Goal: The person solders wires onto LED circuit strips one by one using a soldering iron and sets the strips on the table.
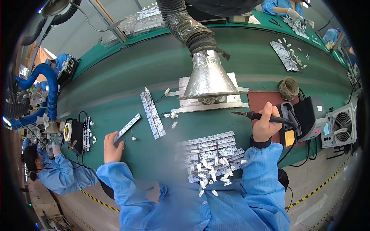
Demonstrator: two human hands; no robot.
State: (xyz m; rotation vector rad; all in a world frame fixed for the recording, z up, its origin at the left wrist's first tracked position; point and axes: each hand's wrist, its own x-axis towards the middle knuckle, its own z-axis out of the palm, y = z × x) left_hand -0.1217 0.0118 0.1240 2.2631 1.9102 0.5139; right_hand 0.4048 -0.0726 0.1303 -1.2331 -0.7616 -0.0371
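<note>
I see left hand pinching board strip | long axis slants up-right | right hand, farther, grips soldering iron, tip leftward

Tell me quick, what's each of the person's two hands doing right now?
Left hand: closed, holding one end of a strip.
Right hand: closed, holding a soldering iron.

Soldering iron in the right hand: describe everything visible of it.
The soldering iron is slim, with a dark handle and a narrow metallic-looking tip. Gripped by the right hand, it points left, roughly level in the picture, over the green work surface. No board is at its tip. A dark cable trails behind.
</note>
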